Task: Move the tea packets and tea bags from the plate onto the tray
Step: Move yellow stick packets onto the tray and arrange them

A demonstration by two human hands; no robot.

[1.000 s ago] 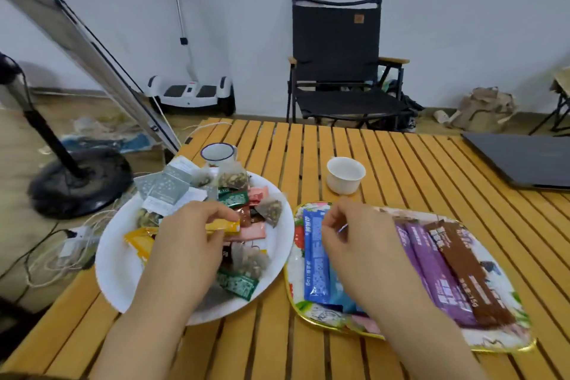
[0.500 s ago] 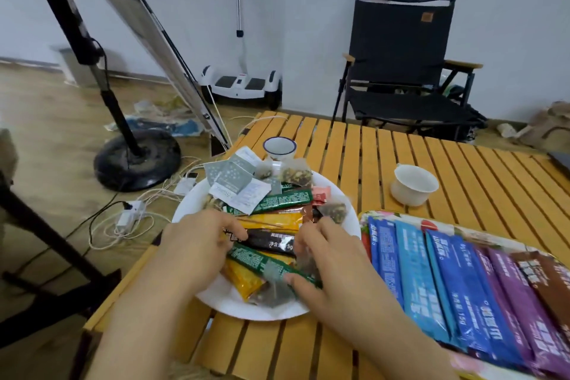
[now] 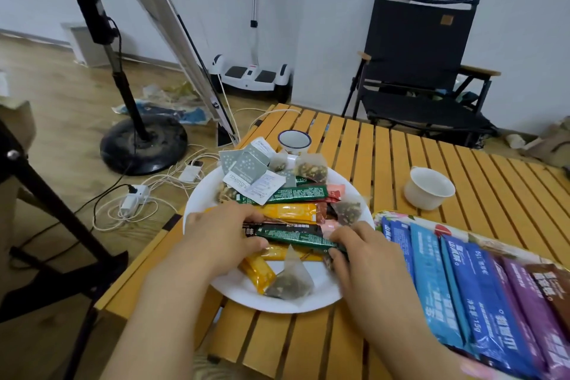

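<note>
A white plate (image 3: pixel 311 299) on the slatted table holds several tea packets and mesh tea bags. Both hands rest over its near half. My left hand (image 3: pixel 225 237) and my right hand (image 3: pixel 367 256) pinch the two ends of a dark green stick packet (image 3: pixel 296 236). Beside it lie a black packet, an orange packet (image 3: pixel 290 212), another green packet (image 3: pixel 293 194), a pyramid tea bag (image 3: pixel 290 281) and grey sachets (image 3: pixel 249 163). To the right, the flowered tray (image 3: pixel 398 215) carries blue, purple and brown packets (image 3: pixel 481 296) laid side by side.
A blue-rimmed enamel mug (image 3: pixel 294 141) stands behind the plate and a white cup (image 3: pixel 428 187) behind the tray. The table's left edge is close to the plate. A fan stand (image 3: pixel 138 139), cables, a scooter (image 3: pixel 253 71) and a black folding chair (image 3: pixel 422 71) are on the floor beyond.
My right hand left the tray and came over the plate. Both hands now hold the dark green packet at its ends. The view swung left.
</note>
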